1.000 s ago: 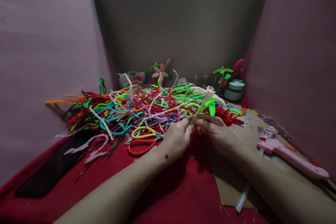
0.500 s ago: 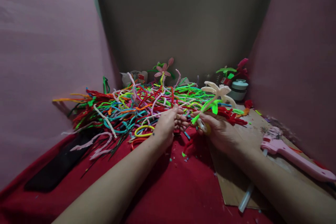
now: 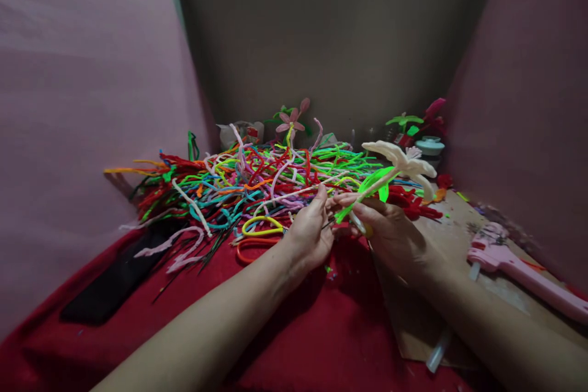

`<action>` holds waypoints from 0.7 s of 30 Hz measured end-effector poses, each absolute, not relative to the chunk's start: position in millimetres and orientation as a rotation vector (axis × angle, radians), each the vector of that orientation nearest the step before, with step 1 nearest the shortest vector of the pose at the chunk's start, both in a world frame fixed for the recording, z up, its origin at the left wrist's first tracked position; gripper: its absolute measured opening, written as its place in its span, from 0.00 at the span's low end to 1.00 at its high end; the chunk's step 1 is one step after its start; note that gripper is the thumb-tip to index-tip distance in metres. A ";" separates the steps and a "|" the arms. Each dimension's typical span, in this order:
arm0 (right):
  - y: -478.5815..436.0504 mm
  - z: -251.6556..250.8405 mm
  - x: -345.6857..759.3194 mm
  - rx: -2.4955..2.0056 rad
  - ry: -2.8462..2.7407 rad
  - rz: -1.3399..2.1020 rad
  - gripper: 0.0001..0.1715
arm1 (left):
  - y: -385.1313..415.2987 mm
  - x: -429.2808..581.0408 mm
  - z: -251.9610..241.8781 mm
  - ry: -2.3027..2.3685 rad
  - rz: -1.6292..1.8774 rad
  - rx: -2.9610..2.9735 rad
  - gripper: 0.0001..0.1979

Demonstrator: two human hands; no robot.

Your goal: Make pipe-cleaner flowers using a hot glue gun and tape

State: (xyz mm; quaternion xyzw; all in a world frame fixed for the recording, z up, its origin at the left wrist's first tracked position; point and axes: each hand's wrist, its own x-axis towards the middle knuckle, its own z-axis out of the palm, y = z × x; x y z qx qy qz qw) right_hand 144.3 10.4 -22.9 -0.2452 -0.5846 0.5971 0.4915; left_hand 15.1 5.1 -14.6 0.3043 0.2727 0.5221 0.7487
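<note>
My right hand (image 3: 395,236) is closed around the green stem (image 3: 367,191) of a cream pipe-cleaner flower (image 3: 403,162), which tilts up to the right. A small pale roll (image 3: 362,226) sits against its fingers. My left hand (image 3: 311,229) is curled, thumb up, with its fingertips pinched at the stem's lower end. Both hands hover over the red cloth (image 3: 294,324), just in front of a big pile of coloured pipe cleaners (image 3: 248,180).
Scissors with yellow and orange handles (image 3: 255,234) lie by the pile's front edge. A pink glue gun (image 3: 523,278) rests on cardboard (image 3: 452,236) at the right. A pink flower (image 3: 292,122), a white jar (image 3: 430,147) and green-red flowers (image 3: 416,119) stand at the back. A black object (image 3: 110,282) lies left.
The cream flower has risen and shifted right in my right hand. My left hand, briefly lifted toward the pile, is back at the stem's lower end.
</note>
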 end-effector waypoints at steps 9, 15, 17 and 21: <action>7.1 -27.8 141.2 -0.558 -1.403 1.493 0.12 | 8.8 11.3 -16.1 0.543 1.096 0.659 0.28; 9.7 -26.1 144.1 -0.566 -1.395 1.452 0.12 | 4.3 14.2 -13.3 0.529 1.087 0.639 0.26; 11.3 -24.3 145.9 -0.599 -1.396 1.396 0.12 | 2.8 14.5 -12.3 0.519 1.081 0.635 0.26; 7.8 -23.8 144.7 -0.601 -1.452 1.396 0.13 | 4.9 13.1 -13.3 0.519 1.076 0.615 0.27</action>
